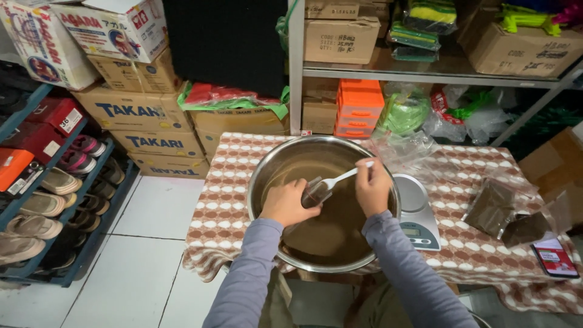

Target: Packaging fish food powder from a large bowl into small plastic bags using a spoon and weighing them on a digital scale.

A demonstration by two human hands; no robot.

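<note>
Left hand (290, 203) inside the big steel bowl (267, 164), grip pinching a small clear bag (317, 193) at its mouth; right hand (372, 187) over the bowl's right side, grip pressed together on the handle of a white plastic spoon (340, 179). Spoon head down at the bag's opening, just right of the left fingers, bag and spoon touching or very nearly. Brown powder (328, 234) along the bowl's bottom, below both hands. To do this well, by the look of it: bag mouth held wide and low over the bowl, spoon tipped slowly, spills caught by the bowl. Digital scale (419, 225) on the bench (228, 176) just right of the bowl, filled dark bags (492, 209) farther right, well apart from both hands, phone (554, 257) near the bench's right edge.
</note>
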